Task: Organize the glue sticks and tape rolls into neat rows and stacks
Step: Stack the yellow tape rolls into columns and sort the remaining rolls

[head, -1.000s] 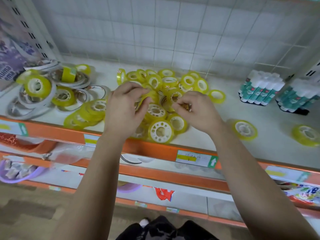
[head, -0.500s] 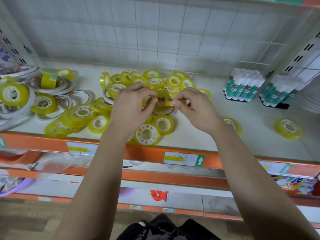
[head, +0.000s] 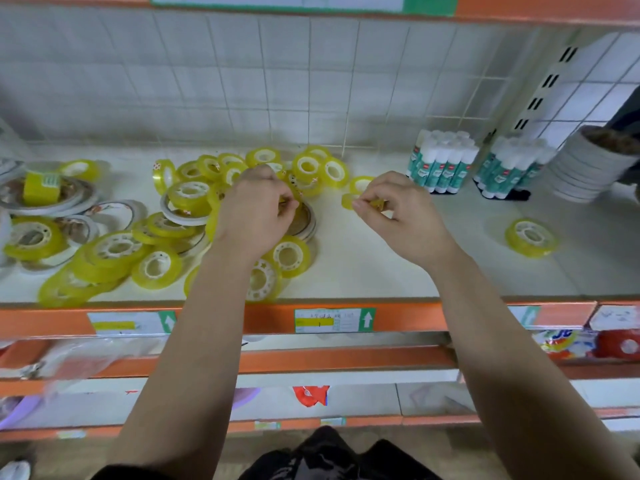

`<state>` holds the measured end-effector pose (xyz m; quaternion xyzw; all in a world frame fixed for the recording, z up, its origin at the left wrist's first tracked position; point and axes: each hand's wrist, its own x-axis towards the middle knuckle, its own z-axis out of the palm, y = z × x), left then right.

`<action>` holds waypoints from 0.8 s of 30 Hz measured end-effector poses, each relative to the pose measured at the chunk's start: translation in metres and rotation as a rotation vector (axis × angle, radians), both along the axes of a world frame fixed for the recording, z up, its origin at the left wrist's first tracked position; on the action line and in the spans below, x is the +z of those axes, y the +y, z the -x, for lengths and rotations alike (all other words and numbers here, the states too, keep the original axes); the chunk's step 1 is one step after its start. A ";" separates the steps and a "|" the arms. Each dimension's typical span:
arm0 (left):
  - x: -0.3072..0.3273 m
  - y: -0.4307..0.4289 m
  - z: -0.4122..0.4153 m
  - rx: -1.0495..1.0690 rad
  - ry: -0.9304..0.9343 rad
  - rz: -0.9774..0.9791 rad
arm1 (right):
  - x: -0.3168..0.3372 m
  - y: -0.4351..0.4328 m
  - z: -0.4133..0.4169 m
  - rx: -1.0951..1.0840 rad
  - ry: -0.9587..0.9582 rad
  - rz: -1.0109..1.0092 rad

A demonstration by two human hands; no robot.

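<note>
Head: two glue-stick packs (head: 441, 164); right hand (head: 398, 218) pinches tape roll (head: 376, 204); left hand (head: 254, 216) hold unclear.

Glossy translucent yellow tape rolls (head: 104, 263) on white plastic cores (head: 117, 244); matt pale shelf (head: 381, 265); at two o'clock, smooth plastic glue sticks (head: 441, 168).

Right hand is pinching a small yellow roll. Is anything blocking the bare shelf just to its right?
Nothing visible. The shelf is bare between the right hand, which pinches the small roll, and the lone roll. The glue sticks stand farther back.
</note>
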<state>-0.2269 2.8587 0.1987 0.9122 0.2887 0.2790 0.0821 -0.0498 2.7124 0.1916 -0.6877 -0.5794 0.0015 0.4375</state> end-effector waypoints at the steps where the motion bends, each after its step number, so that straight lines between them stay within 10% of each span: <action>1: 0.000 0.000 -0.001 0.012 0.003 -0.005 | 0.000 -0.001 -0.001 -0.001 0.015 -0.004; 24: 0.015 -0.023 -0.028 -0.217 -0.164 0.128 | 0.014 -0.034 -0.028 -0.035 0.005 -0.008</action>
